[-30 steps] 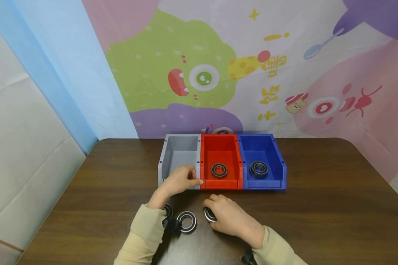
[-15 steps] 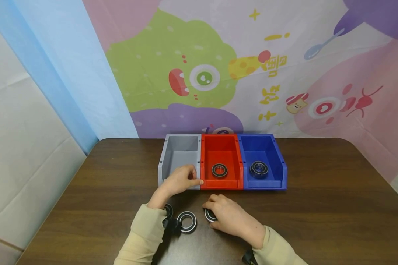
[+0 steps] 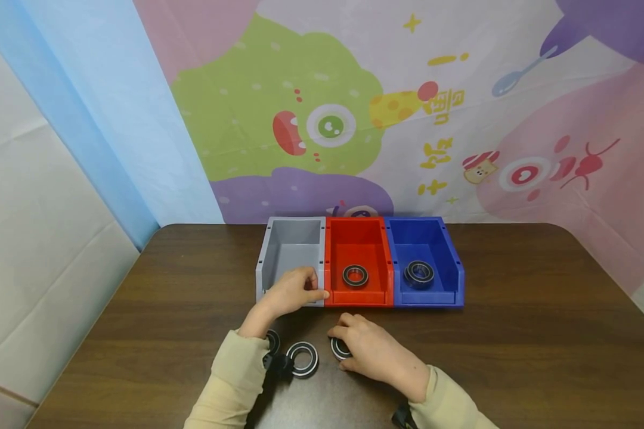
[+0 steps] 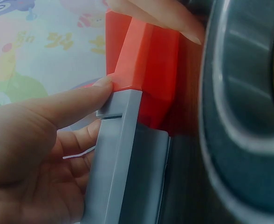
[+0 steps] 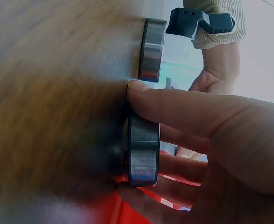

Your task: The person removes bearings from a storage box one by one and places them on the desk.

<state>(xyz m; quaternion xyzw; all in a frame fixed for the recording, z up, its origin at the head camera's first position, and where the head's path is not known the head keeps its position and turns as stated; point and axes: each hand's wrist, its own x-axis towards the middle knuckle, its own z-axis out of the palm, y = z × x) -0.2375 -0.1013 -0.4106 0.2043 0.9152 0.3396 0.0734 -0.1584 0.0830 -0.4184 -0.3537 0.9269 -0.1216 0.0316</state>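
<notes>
My right hand (image 3: 372, 348) holds a ball bearing (image 3: 338, 353) on the table, the thumb on one side of its rim and fingers on the other. In the right wrist view this bearing (image 5: 144, 158) stands out against the wood. My left hand (image 3: 290, 291) is at the front of the grey bin (image 3: 297, 253). Its thumb lies on the front lip beside the red bin (image 3: 356, 247), and its fingers curl behind the front wall. Another bearing (image 3: 313, 365) lies beside the left wrist, with one more (image 3: 275, 341) partly hidden by that arm.
A bearing (image 3: 355, 285) lies in the red bin. The blue bin (image 3: 415, 247) at the right holds a thick bearing or a stack (image 3: 420, 284). All three bins stand side by side on the brown table (image 3: 526, 322), in front of a printed cloth (image 3: 354, 53).
</notes>
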